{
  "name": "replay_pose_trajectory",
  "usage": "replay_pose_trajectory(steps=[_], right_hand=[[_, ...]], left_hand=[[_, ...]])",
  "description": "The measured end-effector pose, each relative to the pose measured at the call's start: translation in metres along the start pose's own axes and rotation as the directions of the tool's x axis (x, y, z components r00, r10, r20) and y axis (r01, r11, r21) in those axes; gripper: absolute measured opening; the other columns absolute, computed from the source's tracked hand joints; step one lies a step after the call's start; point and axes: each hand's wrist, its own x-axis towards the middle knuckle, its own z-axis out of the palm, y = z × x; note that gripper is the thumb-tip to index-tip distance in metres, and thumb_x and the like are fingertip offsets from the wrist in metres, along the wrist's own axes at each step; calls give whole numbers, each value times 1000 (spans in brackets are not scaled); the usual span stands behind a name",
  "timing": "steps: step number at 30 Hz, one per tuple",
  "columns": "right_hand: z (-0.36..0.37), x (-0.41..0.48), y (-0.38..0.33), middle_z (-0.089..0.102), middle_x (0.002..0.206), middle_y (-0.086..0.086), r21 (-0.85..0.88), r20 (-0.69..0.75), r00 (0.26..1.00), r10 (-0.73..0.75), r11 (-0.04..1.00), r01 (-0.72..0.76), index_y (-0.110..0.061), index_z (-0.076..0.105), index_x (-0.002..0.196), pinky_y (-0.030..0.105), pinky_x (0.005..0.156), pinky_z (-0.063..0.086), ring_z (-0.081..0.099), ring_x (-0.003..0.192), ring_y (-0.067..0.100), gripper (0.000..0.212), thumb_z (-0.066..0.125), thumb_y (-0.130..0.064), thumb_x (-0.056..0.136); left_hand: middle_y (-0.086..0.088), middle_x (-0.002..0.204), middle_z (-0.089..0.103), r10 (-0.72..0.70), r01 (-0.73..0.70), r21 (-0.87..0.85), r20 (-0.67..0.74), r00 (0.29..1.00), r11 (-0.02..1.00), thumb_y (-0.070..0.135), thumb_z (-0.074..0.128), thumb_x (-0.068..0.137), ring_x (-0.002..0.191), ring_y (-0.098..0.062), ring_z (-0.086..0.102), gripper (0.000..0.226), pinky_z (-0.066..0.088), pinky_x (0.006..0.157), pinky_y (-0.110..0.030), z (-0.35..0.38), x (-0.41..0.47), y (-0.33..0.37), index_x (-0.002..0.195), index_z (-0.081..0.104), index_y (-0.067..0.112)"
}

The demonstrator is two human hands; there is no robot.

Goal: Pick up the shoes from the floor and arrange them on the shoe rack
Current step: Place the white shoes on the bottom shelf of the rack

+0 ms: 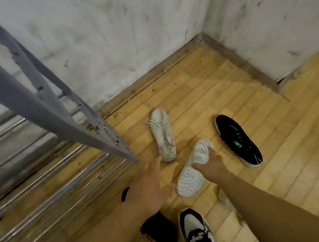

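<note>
Black-and-white sneaker (194,229) nearest, on the wooden plank floor (228,83). Right hand (210,163) grips a sole-up white ridged-sole sneaker (191,178) at midfoot. Left hand (149,185) is spread and empty near a white lace-up sneaker (162,135) lying by the grey metal shoe rack (64,117). Likely light with a soft upper; take it at the heel collar.

White shoes: two, laced white shoe (162,137) and sole-up white shoe (190,176). Black shoe with green marks (238,140): one. Black-and-white shoe (196,229): one. Pale shape (224,201) under my forearm, possibly fifth shoe. Shoe rack (47,108): one.
</note>
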Motion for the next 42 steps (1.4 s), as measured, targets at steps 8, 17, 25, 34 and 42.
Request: replay_pose_trajectory(steps=[8, 17, 25, 34, 42], right_hand=[[67, 56, -4, 4, 166, 20, -1, -274, 954, 125, 992, -130, -45, -21, 156, 55, 107, 40, 30, 143, 48, 108, 63, -53, 90], [30, -46, -17, 45, 156, -6, 737, -258, 892, -372, 521, 431, -66, -6, 150, 51, 96, 57, 61, 127, 24, 120, 86, -34, 80], [-16, -115, -6, 65, 137, 13, 904, -296, 769, -566, 94, 417, -65, 3, 153, 64, 96, 53, 68, 118, 37, 104, 66, -5, 96], [-39, -107, 55, 14, 161, -36, 372, -380, 660, -648, 546, 751, -52, 0, 159, 31, 117, 30, 23, 149, -5, 128, 91, -50, 70], [-49, -115, 94, 45, 137, -40, 222, -293, 677, -675, 641, 735, -55, 28, 154, 14, 110, 38, 42, 126, -22, 113, 93, -54, 62]], left_hand=[[10, 168, 12, 28, -38, -76, -132, 991, 996, 58, 67, 90, 154, -13, 20, 95, 30, 117, -35, 39, 34, -49, 163, 9, 38], [25, 165, 16, 183, -193, -110, -101, 978, 975, 63, 73, 83, 150, -4, 24, 99, 30, 116, -30, -6, -34, -1, 157, 7, 58], [20, 158, 40, 259, -242, -162, 96, 961, 957, 62, 79, 79, 135, -1, 48, 100, 42, 112, -28, -15, -53, 59, 155, 14, 61], [24, 160, 20, 347, -317, 440, 14, 938, 840, 67, 68, 82, 144, -8, 31, 94, 39, 109, -34, -12, -74, 63, 143, -4, 78], [20, 156, 31, 398, -385, 637, 132, 908, 667, 65, 66, 83, 140, -9, 38, 104, 39, 107, -33, -3, -77, 76, 154, -10, 61]])
